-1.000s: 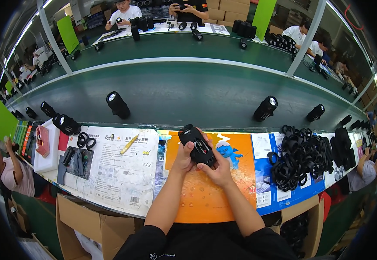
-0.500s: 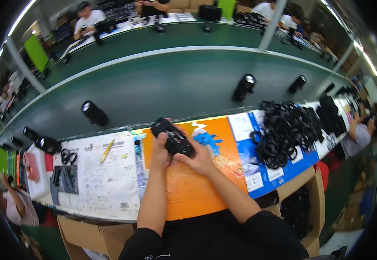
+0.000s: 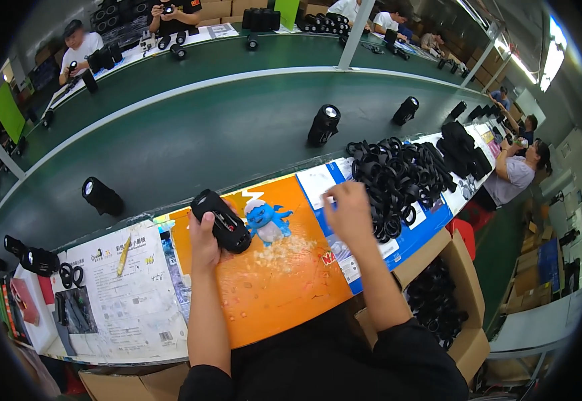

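Observation:
A black cylindrical speaker (image 3: 224, 224) lies tilted in my left hand (image 3: 204, 244), whose fingers wrap its left side above an orange board (image 3: 271, 294). My right hand (image 3: 351, 215) is off the speaker, over the blue sheet's left part. Its fingers are loosely bent and apart, with nothing visible in them. Just right of it lies a heap of black ring-shaped bands (image 3: 388, 174), the nearest loose objects to that hand.
Beyond the worktable runs a green conveyor belt (image 3: 237, 127) carrying upright black speakers (image 3: 324, 125). A white printed board (image 3: 130, 294) with a yellow pen (image 3: 124, 257) lies left. Below the table's right edge stands an open carton (image 3: 468, 294) of black parts. Other people sit across the belt.
My right hand has let go of the speaker and moved right toward the band heap. My left hand keeps hold of the speaker. The whole view has turned rightward.

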`<state>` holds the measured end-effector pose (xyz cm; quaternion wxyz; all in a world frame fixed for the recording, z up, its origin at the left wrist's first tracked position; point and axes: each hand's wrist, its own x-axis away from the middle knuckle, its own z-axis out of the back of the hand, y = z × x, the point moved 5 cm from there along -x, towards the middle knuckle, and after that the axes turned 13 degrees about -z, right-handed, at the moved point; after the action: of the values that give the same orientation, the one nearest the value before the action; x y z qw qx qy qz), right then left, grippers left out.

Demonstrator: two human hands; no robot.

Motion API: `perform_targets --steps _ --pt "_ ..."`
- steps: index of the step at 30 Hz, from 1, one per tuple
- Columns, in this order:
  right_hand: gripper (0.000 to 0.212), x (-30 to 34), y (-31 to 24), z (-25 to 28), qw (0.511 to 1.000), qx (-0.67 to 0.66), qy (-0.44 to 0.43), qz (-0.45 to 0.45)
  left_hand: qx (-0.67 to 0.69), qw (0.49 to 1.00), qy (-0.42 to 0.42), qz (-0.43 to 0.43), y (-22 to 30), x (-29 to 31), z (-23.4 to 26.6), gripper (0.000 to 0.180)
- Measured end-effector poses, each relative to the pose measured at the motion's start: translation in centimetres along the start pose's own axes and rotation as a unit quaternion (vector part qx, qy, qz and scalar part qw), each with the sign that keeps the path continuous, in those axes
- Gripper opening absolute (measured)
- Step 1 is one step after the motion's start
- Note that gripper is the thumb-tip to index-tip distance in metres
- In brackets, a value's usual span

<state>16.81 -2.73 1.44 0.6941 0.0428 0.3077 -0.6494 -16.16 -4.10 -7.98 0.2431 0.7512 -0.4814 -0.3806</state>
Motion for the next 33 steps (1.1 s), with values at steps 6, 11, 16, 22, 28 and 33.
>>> perform_targets --steps 6,11,16,22,28,33 --pt "0.029 -3.1 5.2 -1.5 0.944 0.295 -0.128 -0.069 -0.018 0.998 -0.054 -0.008 0.3 0.1 -1.8 0.074" --pt "0.019 -2.0 1.9 -4.6 0.986 0.062 -0.143 0.063 -0.02 0.998 -0.066 0.007 0.4 0.6 -2.2 0.073" --pt "0.024 -1.0 -3.2 -6.7 0.967 -0.086 -0.233 0.061 -0.048 0.997 -0.051 -0.015 -1.0 0.9 -1.2 0.073" --pt "0.014 -4.7 -6.0 -6.5 0.934 -0.211 -0.283 0.049 -0.125 0.99 -0.058 0.0 -0.2 1.0 -2.1 0.074" --pt "0.025 -5.0 -10.1 -7.7 0.903 -0.158 -0.362 0.168 -0.094 0.994 -0.051 -0.032 -0.9 0.8 -1.1 0.069" --pt "0.024 -2.3 -10.3 -9.2 0.92 -0.155 -0.325 0.154 -0.059 0.998 -0.013 -0.006 -1.3 0.5 -0.5 0.066"
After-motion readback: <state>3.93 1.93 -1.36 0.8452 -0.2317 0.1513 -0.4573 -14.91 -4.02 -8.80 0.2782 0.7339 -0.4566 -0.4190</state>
